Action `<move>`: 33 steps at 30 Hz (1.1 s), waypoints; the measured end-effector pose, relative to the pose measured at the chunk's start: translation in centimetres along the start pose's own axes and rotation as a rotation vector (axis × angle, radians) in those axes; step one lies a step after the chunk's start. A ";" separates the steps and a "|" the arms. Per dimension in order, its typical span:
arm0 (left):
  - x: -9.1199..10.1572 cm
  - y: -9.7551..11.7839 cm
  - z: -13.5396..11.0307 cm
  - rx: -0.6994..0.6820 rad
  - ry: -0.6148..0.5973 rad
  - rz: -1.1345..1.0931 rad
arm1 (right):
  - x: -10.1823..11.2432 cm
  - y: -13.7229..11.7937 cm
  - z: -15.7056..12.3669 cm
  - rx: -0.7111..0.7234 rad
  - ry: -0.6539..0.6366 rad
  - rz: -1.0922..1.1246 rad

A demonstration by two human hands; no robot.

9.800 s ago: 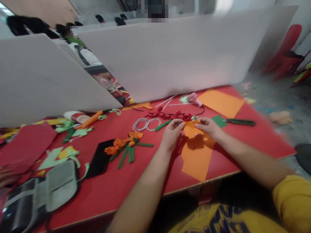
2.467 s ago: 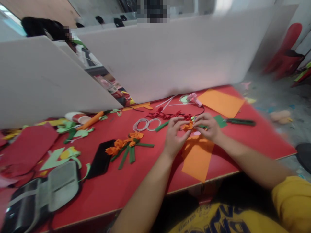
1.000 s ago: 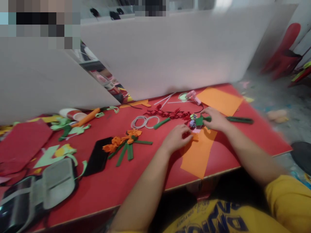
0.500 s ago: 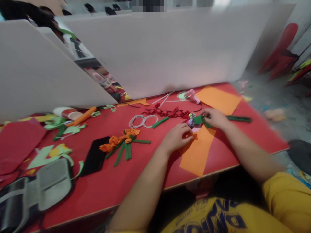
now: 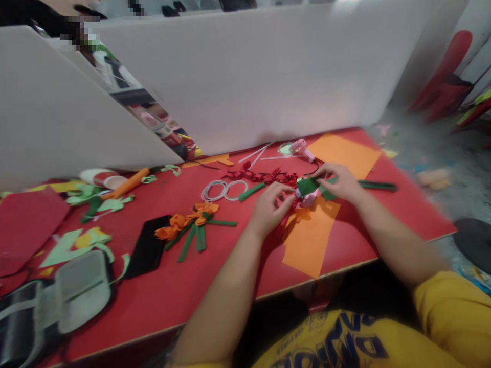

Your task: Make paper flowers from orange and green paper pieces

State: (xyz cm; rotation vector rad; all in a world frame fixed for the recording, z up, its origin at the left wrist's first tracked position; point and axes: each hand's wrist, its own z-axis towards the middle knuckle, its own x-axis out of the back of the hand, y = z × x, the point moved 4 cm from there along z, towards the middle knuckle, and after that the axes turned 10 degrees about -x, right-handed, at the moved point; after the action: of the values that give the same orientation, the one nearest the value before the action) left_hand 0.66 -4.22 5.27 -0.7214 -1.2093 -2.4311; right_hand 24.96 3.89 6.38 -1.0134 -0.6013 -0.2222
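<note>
My right hand [image 5: 343, 183] is closed on a small piece of green paper [image 5: 309, 186], held just above the red table [image 5: 192, 286]. My left hand [image 5: 270, 207] hovers beside it with curled fingers reaching toward the green piece; whether it grips anything is unclear. A small orange paper flower [image 5: 301, 214] lies under my hands on an orange sheet [image 5: 309, 240]. Finished orange flowers with green stems [image 5: 192, 227] lie to the left.
A pink glue gun [image 5: 303, 149], a second orange sheet [image 5: 343, 153], green-handled scissors [image 5: 378, 186], red paper curls [image 5: 264, 177], white rings [image 5: 222, 190], a black phone [image 5: 146, 250] and a grey pouch [image 5: 80, 291] lie about. White partition boards [image 5: 249, 76] stand behind.
The small orange flower left my hands and now lies on the orange sheet. My right hand took up the green piece and lifted it; my left hand rose toward it.
</note>
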 end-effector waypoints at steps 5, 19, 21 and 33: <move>0.0 0.0 0.0 -0.019 0.145 -0.069 | -2.3 -1.3 -1.0 0.085 -0.043 0.128; 0.3 0.1 0.0 -0.072 0.163 0.060 | -3.0 -2.4 -1.5 0.154 0.037 0.149; 0.4 0.2 0.1 -0.095 0.163 0.083 | -3.0 -2.6 -1.6 0.158 0.030 0.146; 0.2 0.0 0.0 0.001 0.197 -0.038 | -3.9 -1.3 -1.4 0.012 0.009 0.227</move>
State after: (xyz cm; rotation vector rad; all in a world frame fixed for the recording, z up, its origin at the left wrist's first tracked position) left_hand 0.47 -4.21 5.41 -0.4491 -1.1560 -2.4644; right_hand 21.73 1.61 4.59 -1.0596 -0.4737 -0.0229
